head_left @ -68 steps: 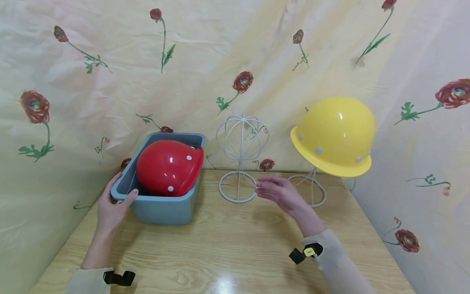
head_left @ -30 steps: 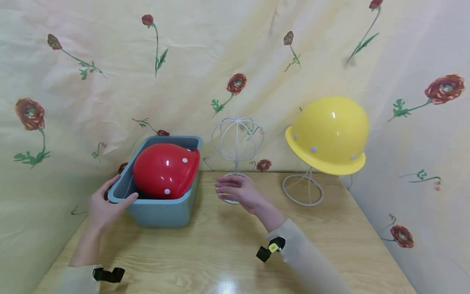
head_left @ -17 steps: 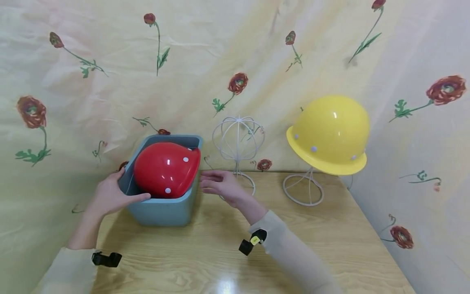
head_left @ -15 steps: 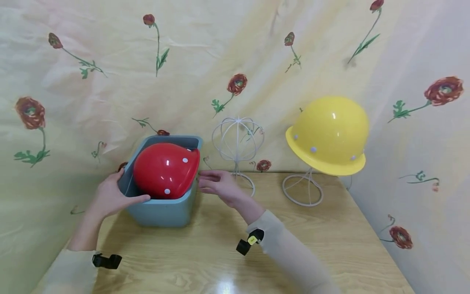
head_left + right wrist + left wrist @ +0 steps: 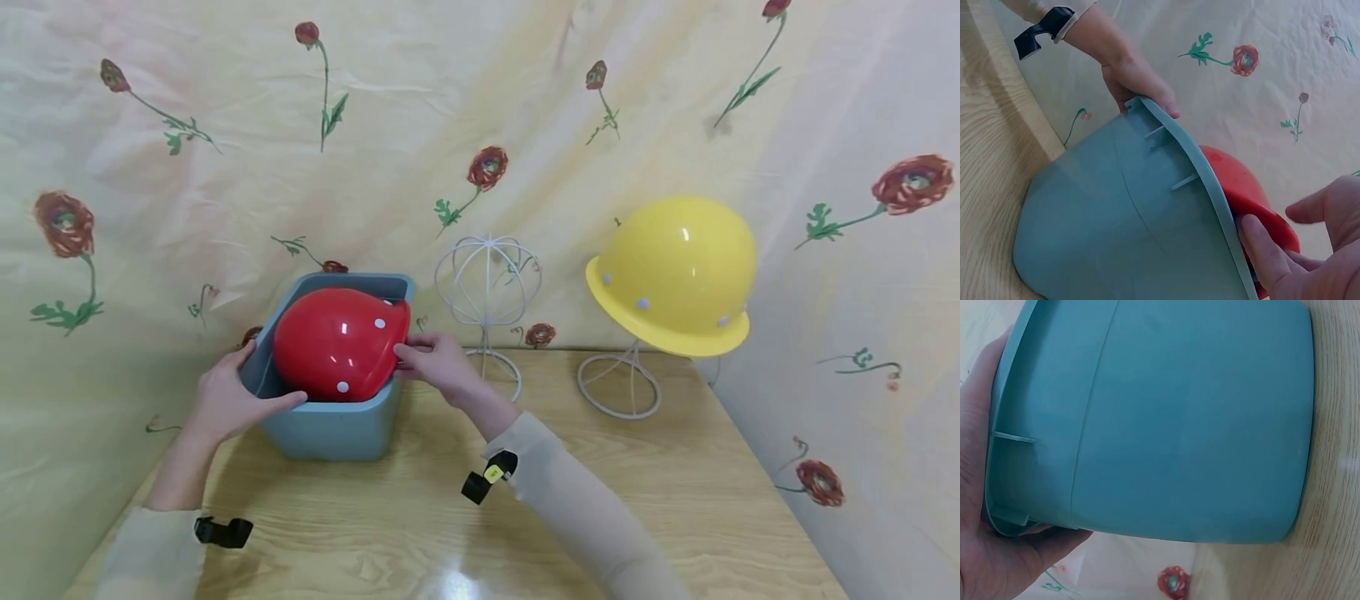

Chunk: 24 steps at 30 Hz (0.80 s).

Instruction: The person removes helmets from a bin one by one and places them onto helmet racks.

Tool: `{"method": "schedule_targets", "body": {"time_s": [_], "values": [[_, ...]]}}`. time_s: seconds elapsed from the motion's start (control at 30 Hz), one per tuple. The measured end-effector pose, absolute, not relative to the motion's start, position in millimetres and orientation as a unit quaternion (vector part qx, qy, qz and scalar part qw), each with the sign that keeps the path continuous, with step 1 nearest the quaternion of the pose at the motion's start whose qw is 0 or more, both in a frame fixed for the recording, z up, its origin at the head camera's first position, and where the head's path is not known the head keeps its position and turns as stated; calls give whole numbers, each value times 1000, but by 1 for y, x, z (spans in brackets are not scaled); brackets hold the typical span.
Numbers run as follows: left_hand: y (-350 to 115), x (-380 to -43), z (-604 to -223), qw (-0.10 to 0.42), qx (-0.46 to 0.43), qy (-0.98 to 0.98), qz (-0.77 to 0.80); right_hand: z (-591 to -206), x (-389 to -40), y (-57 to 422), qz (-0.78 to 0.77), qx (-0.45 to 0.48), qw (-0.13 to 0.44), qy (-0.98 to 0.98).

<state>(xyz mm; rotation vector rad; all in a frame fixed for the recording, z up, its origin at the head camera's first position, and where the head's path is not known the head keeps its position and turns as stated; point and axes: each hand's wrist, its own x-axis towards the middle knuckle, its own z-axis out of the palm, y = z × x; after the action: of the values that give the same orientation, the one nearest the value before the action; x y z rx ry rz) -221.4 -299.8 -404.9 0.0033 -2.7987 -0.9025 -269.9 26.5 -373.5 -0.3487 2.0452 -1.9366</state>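
A red hard hat (image 5: pixel 330 342) lies on its side in a blue-grey plastic bin (image 5: pixel 330 433), its brim towards the bin's right wall. My left hand (image 5: pixel 232 396) grips the bin's near left corner, thumb over the rim; the right wrist view shows the same left hand (image 5: pixel 1135 75) at that corner. My right hand (image 5: pixel 442 367) is at the hat's brim. In the right wrist view the fingers (image 5: pixel 1263 247) reach between the bin rim and the red brim (image 5: pixel 1266 219), with the thumb on the brim's other side. The hat's underside is mostly hidden.
A white wire stand (image 5: pixel 487 283) with a bare round top stands right of the bin. Further right, a yellow hard hat (image 5: pixel 675 275) sits tilted on a second wire stand (image 5: pixel 618 387). Flowered cloth (image 5: pixel 375 167) backs the wooden table (image 5: pixel 375 533).
My right hand has moved left from beside the yellow hat's stand, past the bare stand, to the red hat's brim. The left hand has shifted its hold slightly on the bin's corner.
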Motion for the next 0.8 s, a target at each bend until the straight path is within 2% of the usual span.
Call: {"method": "schedule_targets", "body": {"time_s": [0.4,0.8], "values": [[-297,-223,-407,105,6,-943,-315,-379,-256,4,-679,-115,83,721],[-297,-220,-409,104,11,-937,-332,-384,-251,-12,-668,-113,61,733]]}}
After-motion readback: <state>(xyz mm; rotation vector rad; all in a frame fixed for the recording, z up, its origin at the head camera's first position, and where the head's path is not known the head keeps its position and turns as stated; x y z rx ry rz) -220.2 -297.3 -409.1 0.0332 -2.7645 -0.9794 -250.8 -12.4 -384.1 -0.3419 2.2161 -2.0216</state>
